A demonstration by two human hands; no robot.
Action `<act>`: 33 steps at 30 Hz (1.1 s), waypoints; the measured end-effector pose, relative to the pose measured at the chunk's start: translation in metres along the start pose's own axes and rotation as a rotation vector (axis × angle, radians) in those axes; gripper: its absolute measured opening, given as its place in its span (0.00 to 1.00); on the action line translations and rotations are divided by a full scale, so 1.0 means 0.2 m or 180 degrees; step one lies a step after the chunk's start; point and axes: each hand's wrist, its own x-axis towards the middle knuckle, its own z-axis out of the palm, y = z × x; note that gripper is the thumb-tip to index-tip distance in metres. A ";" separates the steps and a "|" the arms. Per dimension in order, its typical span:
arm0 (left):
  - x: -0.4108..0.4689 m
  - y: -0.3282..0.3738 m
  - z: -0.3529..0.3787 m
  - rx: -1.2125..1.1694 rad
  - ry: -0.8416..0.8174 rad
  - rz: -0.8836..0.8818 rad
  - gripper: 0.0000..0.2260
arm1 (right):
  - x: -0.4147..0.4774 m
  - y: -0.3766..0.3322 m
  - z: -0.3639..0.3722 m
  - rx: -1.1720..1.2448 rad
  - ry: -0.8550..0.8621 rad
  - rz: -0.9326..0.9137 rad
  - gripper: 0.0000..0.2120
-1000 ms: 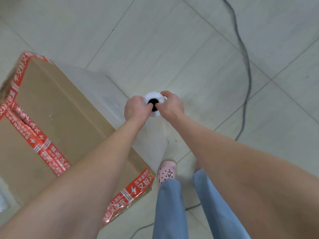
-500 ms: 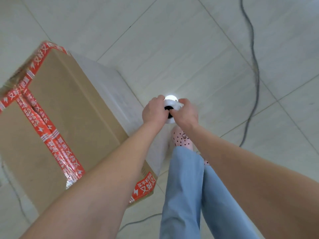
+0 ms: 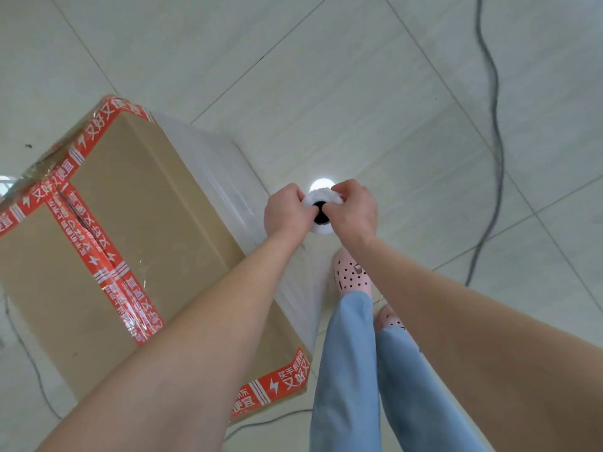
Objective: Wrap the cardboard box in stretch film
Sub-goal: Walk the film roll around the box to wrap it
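A large brown cardboard box sealed with red printed tape stands on the floor at the left. Clear stretch film covers its right side and runs to a white film roll held upright, seen from above with its dark core showing. My left hand grips the roll's top from the left. My right hand grips it from the right. Both hands are just right of the box's near corner.
A grey cable snakes over the pale floor tiles at the right. Another thin cable lies at the lower left. My legs in blue trousers and pink clogs stand beside the box's near right corner.
I have stepped forward along the box's right side, carrying the roll with both hands. The box takes up more of the left of the view and more film lies over its side.
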 end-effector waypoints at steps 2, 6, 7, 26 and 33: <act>0.01 -0.02 -0.01 -0.0452 0.0018 -0.0395 0.07 | 0.02 -0.03 0.03 0.0108 -0.0074 0.0188 0.17; 0.05 -0.02 -0.03 -0.0317 0.0025 -0.0583 0.07 | 0.05 -0.07 0.06 0.0107 -0.0222 0.0269 0.19; 0.06 -0.01 -0.04 -0.0078 0.0078 -0.0336 0.07 | 0.06 -0.08 0.06 0.0083 -0.0203 0.0257 0.18; 0.39 0.04 -0.26 0.0404 -0.0120 0.0371 0.07 | 0.20 -0.32 0.08 -0.0373 -0.0304 0.0016 0.22; 0.41 -0.05 -0.28 -0.0625 -0.0097 -0.0674 0.08 | 0.24 -0.43 0.15 -0.0396 -0.0507 -0.0050 0.21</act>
